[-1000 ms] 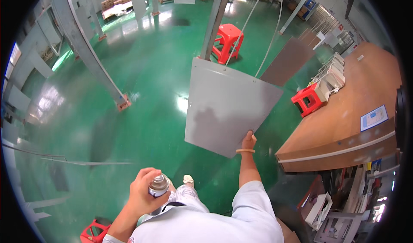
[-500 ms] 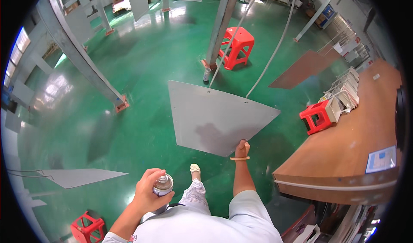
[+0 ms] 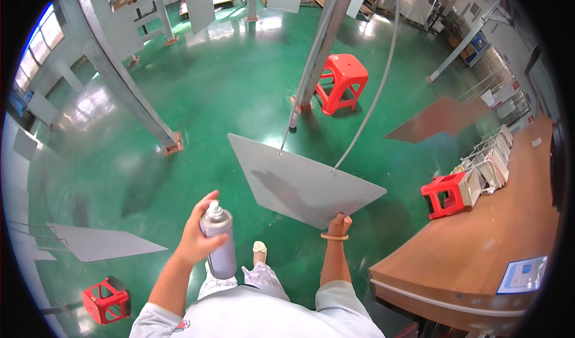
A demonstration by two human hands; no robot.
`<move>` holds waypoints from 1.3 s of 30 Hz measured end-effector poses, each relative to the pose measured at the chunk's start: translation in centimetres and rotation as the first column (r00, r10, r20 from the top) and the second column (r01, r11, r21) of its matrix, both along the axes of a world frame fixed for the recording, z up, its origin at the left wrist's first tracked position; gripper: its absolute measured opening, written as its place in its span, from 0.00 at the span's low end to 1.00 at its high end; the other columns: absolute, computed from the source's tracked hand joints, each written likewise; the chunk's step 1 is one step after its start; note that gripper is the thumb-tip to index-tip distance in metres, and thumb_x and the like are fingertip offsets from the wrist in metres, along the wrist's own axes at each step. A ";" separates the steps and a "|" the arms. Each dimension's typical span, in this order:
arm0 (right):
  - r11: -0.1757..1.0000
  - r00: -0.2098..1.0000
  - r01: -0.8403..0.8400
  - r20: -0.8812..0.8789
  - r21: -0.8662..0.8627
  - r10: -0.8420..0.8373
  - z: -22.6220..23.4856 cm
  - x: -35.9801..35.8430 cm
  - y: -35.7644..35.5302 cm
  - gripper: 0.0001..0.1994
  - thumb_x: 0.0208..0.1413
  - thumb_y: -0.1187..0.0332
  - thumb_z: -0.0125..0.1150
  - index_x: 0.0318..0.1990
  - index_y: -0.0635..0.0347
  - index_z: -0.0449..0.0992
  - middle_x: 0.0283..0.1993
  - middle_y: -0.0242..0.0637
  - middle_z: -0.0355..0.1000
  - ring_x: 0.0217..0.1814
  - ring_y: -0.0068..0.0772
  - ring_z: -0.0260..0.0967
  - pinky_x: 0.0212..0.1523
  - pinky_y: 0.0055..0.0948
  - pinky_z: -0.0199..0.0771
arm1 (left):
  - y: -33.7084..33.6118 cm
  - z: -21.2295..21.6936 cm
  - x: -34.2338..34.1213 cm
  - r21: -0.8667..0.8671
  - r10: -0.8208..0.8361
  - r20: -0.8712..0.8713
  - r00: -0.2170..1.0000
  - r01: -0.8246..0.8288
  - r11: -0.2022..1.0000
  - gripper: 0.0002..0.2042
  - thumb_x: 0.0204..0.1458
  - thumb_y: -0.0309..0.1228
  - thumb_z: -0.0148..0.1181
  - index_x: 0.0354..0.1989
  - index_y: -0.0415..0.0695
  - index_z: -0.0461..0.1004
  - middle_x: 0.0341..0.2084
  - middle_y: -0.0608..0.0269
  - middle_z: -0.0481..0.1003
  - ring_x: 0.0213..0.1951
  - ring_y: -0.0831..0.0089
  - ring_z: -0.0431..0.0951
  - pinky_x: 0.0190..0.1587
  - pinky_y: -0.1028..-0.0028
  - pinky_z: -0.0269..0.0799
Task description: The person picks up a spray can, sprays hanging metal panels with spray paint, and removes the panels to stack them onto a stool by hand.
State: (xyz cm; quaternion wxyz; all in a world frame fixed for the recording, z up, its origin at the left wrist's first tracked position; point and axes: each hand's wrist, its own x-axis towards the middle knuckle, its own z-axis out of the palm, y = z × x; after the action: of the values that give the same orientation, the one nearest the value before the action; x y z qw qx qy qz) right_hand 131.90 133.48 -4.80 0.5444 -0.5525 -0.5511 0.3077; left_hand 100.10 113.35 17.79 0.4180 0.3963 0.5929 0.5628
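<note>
While the left hand (image 3: 194,239) is wrapped closed around a grey spray can (image 3: 218,242), forefinger lying over the nozzle cap, the right hand (image 3: 339,225) pinches the lower corner of a grey metal panel (image 3: 299,182). That panel hangs tilted from two wire hooks (image 3: 359,122) above the green floor (image 3: 197,98). A darker patch shows on the panel's face, near its middle; whether it is wet coating or shadow cannot be told. Judged on this, coverage is partial at most, and most of the surface appears untreated. Another grey sheet (image 3: 99,242) hangs lower left; red stools (image 3: 341,80) and a wooden bench (image 3: 497,236) stand around.
</note>
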 end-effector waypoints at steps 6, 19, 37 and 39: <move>0.988 0.973 -0.018 -0.229 -0.152 -0.017 3.9 0.3 -0.3 0.27 0.50 0.43 0.51 0.15 0.56 0.55 0.15 0.20 0.48 0.20 0.14 0.42 0.18 0.23 0.42 | 8.6 -4.5 -2.2 0.022 -0.188 -0.151 0.970 0.194 0.981 0.28 0.31 0.26 0.63 0.45 0.37 0.62 0.60 0.52 0.50 0.55 0.70 0.58 0.55 0.70 0.56; 0.991 0.937 0.100 -0.327 -0.084 -0.122 9.7 2.4 -5.2 0.20 0.47 0.56 0.52 0.14 0.58 0.55 0.15 0.19 0.49 0.19 0.13 0.41 0.18 0.21 0.41 | 6.7 0.8 0.3 0.090 -0.219 -0.034 0.975 0.221 0.971 0.24 0.29 0.24 0.61 0.40 0.41 0.63 0.35 0.65 0.64 0.39 0.76 0.64 0.45 0.77 0.61; 0.949 0.942 0.311 -0.117 -0.044 -0.314 8.5 6.0 -13.3 0.26 0.52 0.51 0.47 0.14 0.63 0.53 0.14 0.25 0.47 0.19 0.21 0.44 0.18 0.31 0.48 | 11.3 20.0 -0.8 0.254 -0.553 -0.093 0.828 0.557 0.791 0.34 0.29 0.36 0.61 0.51 0.36 0.64 0.37 0.59 0.70 0.37 0.73 0.70 0.42 0.74 0.67; 0.944 0.932 0.326 -0.151 -0.043 -0.328 9.0 6.4 -13.0 0.26 0.52 0.50 0.47 0.14 0.64 0.54 0.14 0.26 0.47 0.20 0.22 0.45 0.19 0.32 0.50 | 16.2 21.7 0.5 0.113 -0.686 -0.113 0.719 0.695 0.710 0.30 0.32 0.37 0.59 0.49 0.39 0.65 0.35 0.59 0.70 0.35 0.72 0.71 0.35 0.74 0.69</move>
State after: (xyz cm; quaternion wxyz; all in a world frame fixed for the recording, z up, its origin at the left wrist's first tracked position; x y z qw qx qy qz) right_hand 138.31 120.51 4.21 0.6246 -0.6154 -0.4047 0.2596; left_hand 100.59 129.52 39.54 0.5486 0.6363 0.3714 0.3952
